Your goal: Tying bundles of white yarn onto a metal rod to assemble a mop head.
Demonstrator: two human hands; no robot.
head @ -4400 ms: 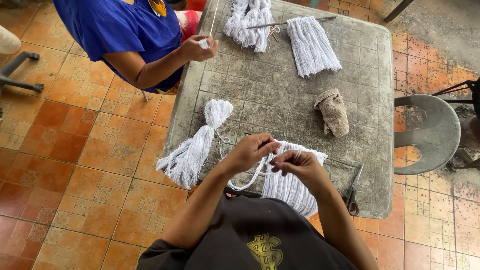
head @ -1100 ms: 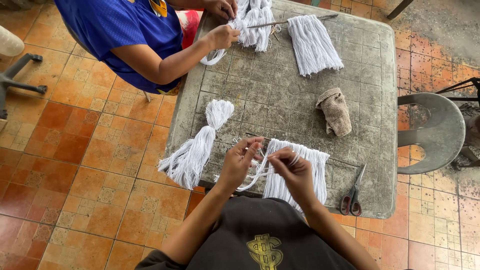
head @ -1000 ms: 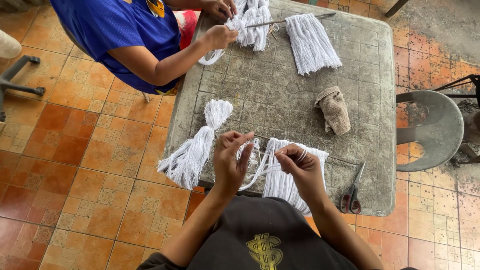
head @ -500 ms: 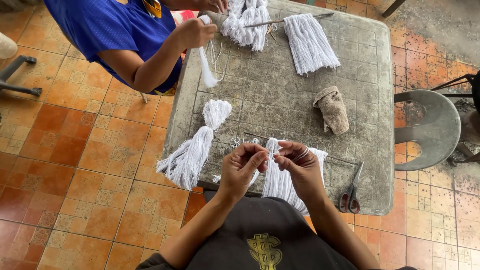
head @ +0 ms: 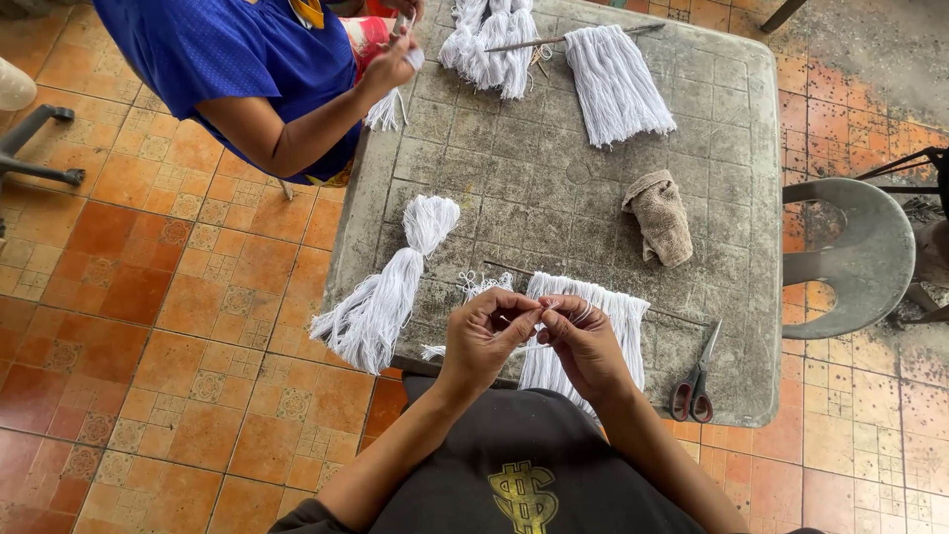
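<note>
hands meet over near edge of grey square plastic table (head: pixel 751 129): left hand (head: pixel 484 336) and right hand (head: pixel 583 341) both pinched on thin white cotton strand (head: pixel 542 309), touching. strand runs left-right; white cotton yarn fringe on thin rod (head: pixel 593 307) just beyond right hand.

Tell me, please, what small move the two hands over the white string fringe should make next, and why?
Probably draw the pinched strand snug. The left hand and right hand meet fingertip to fingertip over the top edge of the white string fringe, which hangs on a thin rod lying on the grey table. A short loose strand curls left of the hands, so the knot seems unfinished.
</note>
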